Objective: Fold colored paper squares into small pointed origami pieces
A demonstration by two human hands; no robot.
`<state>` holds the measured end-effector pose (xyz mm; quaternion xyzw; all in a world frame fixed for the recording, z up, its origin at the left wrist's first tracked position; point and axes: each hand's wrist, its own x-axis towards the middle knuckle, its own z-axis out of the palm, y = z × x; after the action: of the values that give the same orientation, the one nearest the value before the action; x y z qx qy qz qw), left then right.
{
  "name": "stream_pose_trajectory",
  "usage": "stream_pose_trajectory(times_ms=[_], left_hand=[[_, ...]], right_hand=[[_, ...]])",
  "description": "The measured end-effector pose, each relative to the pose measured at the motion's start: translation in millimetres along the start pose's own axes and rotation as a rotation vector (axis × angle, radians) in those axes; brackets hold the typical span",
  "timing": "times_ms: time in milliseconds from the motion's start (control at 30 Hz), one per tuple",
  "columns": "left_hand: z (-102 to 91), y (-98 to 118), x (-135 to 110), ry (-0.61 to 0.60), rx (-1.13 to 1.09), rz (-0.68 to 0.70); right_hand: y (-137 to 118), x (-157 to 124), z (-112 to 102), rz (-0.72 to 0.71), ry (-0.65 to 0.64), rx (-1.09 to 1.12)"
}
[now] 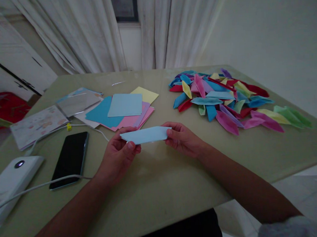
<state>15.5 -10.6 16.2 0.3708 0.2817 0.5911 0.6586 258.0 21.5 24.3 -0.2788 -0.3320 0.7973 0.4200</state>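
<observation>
- A light-blue folded paper [146,134], long with pointed ends, is held level just above the bench [163,189].
- Beyond the paper and to its right lies a pile of folded pieces [227,100] in many colours and of like shape, so much folding looks done.
- Beyond the paper and slightly left, a stack of flat sheets [125,108] lies unfolded, so more seems left.
- The left hand [119,153] comes in from the paper's left, its grip narrow, the thumb pinching that end.
- The right hand [182,138] mirrors it, its grip closed on the right tip.
- Both forearms angle inward.
- A phone [69,159] lies left of the paper.
</observation>
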Motion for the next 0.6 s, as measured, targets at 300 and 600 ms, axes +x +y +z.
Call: stream_pose_trajectory(times_ms=[300,600], left_hand=[[2.4,2.2,-2.2,-0.034,0.044,-0.048],[3.3,4.8,-2.9,-0.112,0.036,-0.153]], right_hand=[[-0.7,1.1,2.1,-0.117,-0.004,-0.053],[-3.7,-2.1,4.7,-0.15,-0.037,-0.164]])
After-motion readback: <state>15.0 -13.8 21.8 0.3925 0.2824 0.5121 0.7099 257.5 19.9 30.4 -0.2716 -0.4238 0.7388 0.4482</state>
